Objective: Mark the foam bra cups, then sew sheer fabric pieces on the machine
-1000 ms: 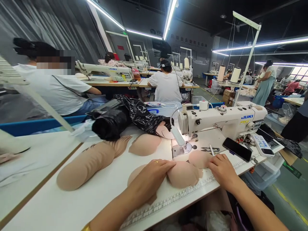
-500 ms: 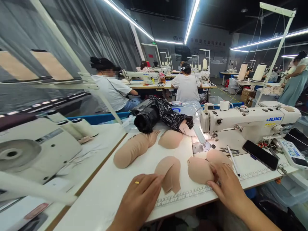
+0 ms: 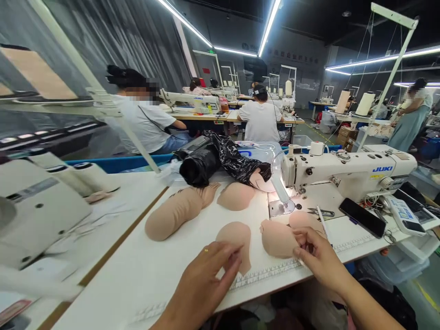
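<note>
Two moulded beige fabric pieces, shaped like bra cups, lie near the front edge of the white table. My left hand reaches over the left cup, its fingertips covering the middle of the piece. The thumb is bent below the fingers, with a gap between them. My right hand pinches the right edge of the other cup between thumb and fingers. Behind that hand, another beige cup shows in part. A nested stack of cups lies on its side farther left, and a single cup sits beyond.
A JUKI sewing machine stands at the right, its lamp lit. Thread snips, a white pen and a phone lie before it. Black plastic bags lie at the back. A printed ruler runs along the front edge.
My left hand has moved right over the left cup, and the slanting edge that showed across it is now hidden. My right hand still grips the other cup. The view has shifted slightly.
</note>
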The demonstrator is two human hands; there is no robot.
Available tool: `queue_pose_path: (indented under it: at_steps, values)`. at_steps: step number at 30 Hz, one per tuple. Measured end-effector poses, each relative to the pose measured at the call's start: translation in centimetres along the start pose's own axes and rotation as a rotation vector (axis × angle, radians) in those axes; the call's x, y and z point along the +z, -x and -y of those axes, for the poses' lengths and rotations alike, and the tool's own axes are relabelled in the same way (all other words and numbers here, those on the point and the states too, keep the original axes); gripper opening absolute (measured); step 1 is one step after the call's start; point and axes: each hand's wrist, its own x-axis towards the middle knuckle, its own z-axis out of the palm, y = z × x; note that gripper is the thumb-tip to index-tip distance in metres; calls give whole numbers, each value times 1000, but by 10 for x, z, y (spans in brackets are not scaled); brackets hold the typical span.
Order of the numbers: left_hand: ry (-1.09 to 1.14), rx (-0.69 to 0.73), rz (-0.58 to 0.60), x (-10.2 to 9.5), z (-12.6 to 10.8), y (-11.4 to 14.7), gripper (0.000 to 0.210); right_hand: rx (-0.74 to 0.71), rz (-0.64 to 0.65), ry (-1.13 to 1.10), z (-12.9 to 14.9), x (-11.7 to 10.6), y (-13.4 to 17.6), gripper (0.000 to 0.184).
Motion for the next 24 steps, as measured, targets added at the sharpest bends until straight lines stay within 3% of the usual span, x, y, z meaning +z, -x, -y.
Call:
queue_pose_path:
  at_steps: [5,8,12,15,19,24]
  values:
    - [-37,73,151,29,-20,-23,68,-49,-37,-59,7,-3,-9,27]
    - [-47,108,214,36,-23,-36,64,-142,-166,60,-1,-19,-14,24]
    - [-25,134,370,39,-7,-56,75,-163,-291,228,-21,-55,-19,23]
    - [7,136,444,42,4,-72,68,-190,-354,365,-30,-70,-15,19]
    - [-2,104,446,42,3,-90,49,-271,-366,489,-21,-53,-2,19]
    - [-29,89,455,32,-8,-94,40,-354,-96,531,-10,-8,4,45]
